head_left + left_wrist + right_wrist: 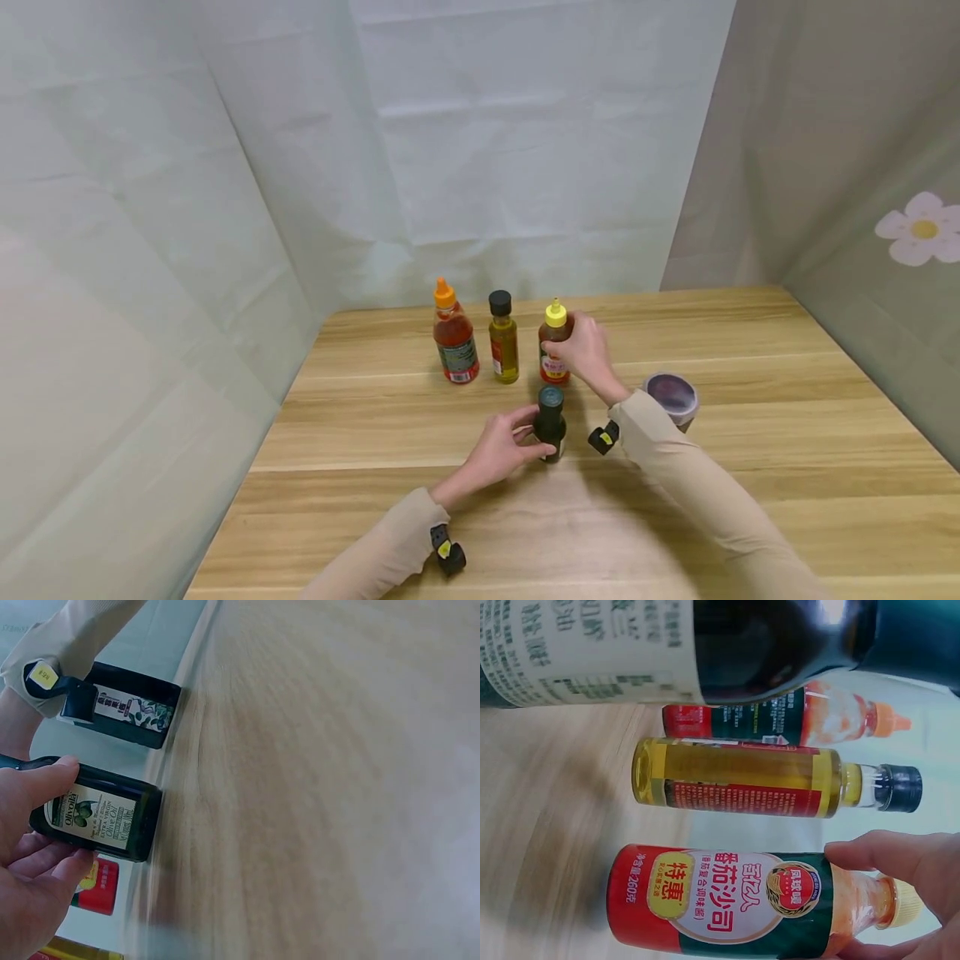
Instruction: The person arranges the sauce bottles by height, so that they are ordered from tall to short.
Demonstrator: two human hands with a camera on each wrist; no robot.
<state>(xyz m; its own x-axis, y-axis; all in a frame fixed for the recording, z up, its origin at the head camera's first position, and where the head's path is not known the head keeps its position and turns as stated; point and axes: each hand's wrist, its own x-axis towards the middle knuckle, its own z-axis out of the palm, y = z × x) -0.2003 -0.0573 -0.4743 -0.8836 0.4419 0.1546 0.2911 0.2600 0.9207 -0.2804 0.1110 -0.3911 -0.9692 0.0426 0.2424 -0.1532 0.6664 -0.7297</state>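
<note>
My left hand (498,450) holds a dark green olive oil bottle (551,423), which stands upright at the middle of the table. In the left wrist view its thumb lies on one side of the olive oil label (90,817) and the fingers on the other. Behind it, my right hand (588,350) grips a ketchup bottle (555,368) with a yellow cap by its upper part. The right wrist view shows thumb and fingers on either side of the ketchup bottle (720,900) near its neck. That bottle is upright too.
Left of the ketchup stand a yellow oil bottle (504,346) with a black cap and a red sauce bottle (456,342) with an orange cap. A dark jar (672,396) is beside the right forearm. Pale cloth (525,167) hangs behind the wooden table (360,492).
</note>
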